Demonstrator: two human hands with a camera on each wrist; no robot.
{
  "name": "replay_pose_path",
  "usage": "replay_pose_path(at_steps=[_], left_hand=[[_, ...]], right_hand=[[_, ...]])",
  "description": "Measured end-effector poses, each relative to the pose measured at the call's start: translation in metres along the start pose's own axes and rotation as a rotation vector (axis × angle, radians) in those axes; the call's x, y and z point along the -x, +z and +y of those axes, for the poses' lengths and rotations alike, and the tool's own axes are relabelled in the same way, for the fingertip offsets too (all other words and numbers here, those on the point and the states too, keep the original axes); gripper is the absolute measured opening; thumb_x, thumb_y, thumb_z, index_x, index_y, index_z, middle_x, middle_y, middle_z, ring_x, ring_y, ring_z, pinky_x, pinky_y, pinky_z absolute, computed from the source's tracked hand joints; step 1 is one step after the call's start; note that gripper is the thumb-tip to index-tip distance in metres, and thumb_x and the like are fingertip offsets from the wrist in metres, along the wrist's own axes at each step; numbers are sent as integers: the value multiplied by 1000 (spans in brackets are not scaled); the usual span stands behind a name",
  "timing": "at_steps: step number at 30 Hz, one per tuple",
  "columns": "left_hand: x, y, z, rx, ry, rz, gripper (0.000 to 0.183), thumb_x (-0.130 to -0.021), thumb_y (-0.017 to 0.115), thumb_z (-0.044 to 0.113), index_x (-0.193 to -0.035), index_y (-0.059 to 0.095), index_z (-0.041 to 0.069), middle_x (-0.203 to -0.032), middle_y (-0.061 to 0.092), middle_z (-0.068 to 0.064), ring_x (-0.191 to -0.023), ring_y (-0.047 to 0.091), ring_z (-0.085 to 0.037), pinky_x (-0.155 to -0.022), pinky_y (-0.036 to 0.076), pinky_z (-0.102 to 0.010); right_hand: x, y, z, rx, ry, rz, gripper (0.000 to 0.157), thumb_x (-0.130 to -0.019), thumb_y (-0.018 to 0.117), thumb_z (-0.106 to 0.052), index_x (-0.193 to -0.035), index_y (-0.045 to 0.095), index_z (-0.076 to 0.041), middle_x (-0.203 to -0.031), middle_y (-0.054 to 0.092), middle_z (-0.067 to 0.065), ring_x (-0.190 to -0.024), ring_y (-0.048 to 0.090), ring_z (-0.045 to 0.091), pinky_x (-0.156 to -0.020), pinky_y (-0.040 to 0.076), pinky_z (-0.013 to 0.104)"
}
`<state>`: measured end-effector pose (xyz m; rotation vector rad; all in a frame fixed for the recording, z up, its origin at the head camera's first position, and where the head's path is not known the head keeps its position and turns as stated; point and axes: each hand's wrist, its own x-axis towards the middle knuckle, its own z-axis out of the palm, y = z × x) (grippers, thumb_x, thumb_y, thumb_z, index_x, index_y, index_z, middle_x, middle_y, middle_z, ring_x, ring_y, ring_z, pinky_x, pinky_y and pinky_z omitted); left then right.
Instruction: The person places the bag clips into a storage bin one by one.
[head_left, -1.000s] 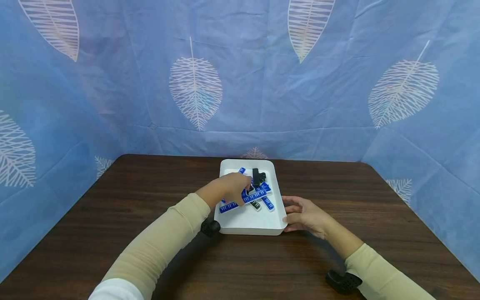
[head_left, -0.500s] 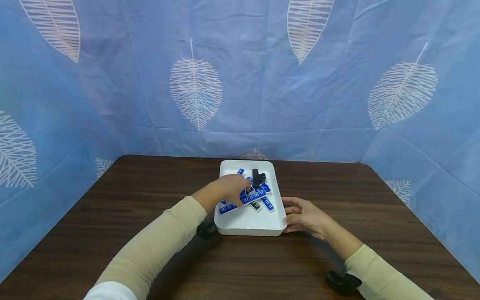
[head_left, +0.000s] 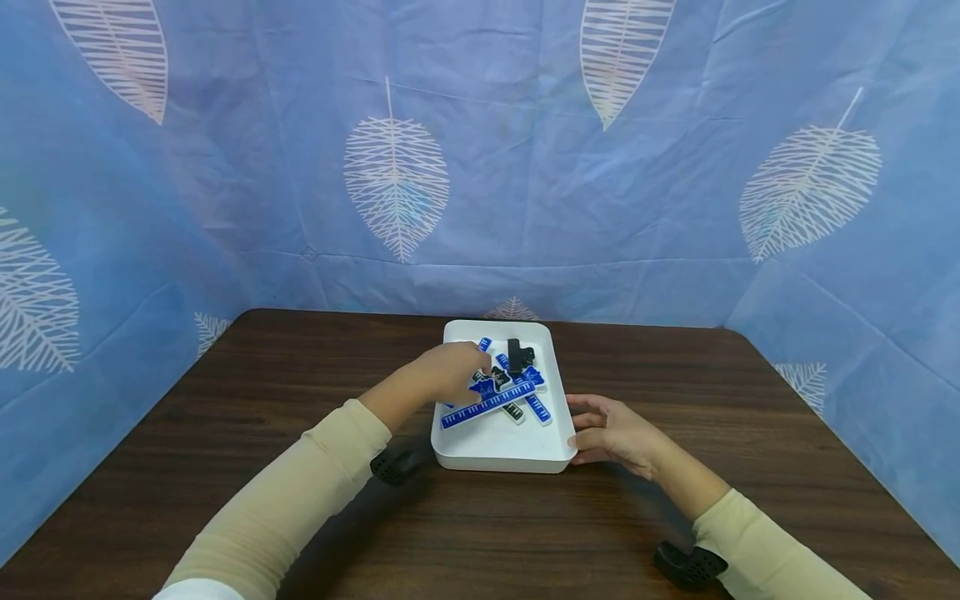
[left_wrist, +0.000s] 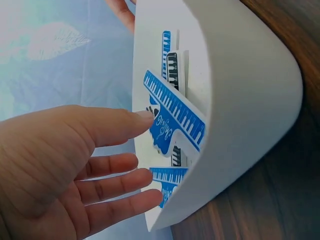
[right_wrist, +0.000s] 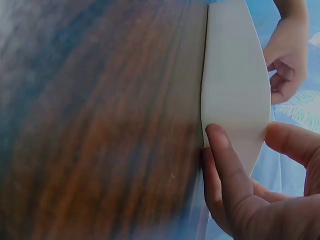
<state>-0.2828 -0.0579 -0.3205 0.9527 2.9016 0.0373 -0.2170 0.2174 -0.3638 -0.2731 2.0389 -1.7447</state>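
A shallow white tray (head_left: 498,450) holds several flat pieces printed with piano keys. The longest, a blue strip (head_left: 491,404) with a piano shape and the word "Music" on it, lies slanted across the others. My left hand (head_left: 450,372) hovers over the tray's left side, its thumb extended and fingers apart, gripping nothing. In the left wrist view the thumb tip overlaps the blue strip's piano-shaped part. My right hand (head_left: 611,435) grips the tray's right side, thumb at the rim and fingers low on the outer wall (right_wrist: 235,75).
A black plastic part (head_left: 514,357) lies in the far half of the tray, beside smaller blue and black key-printed strips. The tray stands on a dark wooden table (head_left: 330,350). Behind it hangs a blue cloth (head_left: 480,208) with white leaf prints.
My left hand has drawn back to the left, uncovering more of the blue strip, which stays about where it was. My right hand keeps its place on the tray.
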Motion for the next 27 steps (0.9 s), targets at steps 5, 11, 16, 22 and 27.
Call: replay_pose_path(at_steps=[5,11,16,22,27], left_hand=[[10,2,-5,26,-10,28,37,-87,74,30,-120,68,15,-112,64,-3,-96,58,-15,-95,50,-35],[26,6,-10,89,23,98,32,-90,71,29,-117,71,12,-110,66,-6,-96,60,-16,-93,51,-36],[38,7,-14,96,58,157,25,-90,70,25,-110,72,11,-104,66,-6,-87,59,-14,-81,53,-30],[58,5,-18,107,88,225,19,-88,72,18,-104,73,9,-89,63,-4,-68,51,-10,-61,48,-24],[78,5,-23,116,97,321,16,-85,75,15,-100,74,8,-78,57,2,-64,48,-7,-57,46,-19]], right_hand=[[1,0,-1,40,-12,6,82,-86,67,2,-150,17,9,-131,48,34,-103,63,35,-82,57,45],[4,1,-3,99,-12,5,77,-90,65,-2,-150,18,9,-128,52,33,-99,65,32,-78,58,44],[7,2,-2,139,-7,19,69,-95,61,-5,-148,21,12,-118,58,28,-95,66,30,-77,59,42],[12,3,-5,189,-8,25,63,-97,59,-8,-143,26,17,-110,63,22,-94,66,28,-78,59,40],[20,-1,-7,271,-32,33,58,-97,60,-11,-140,33,17,-108,65,20,-92,65,28,-75,59,40]])
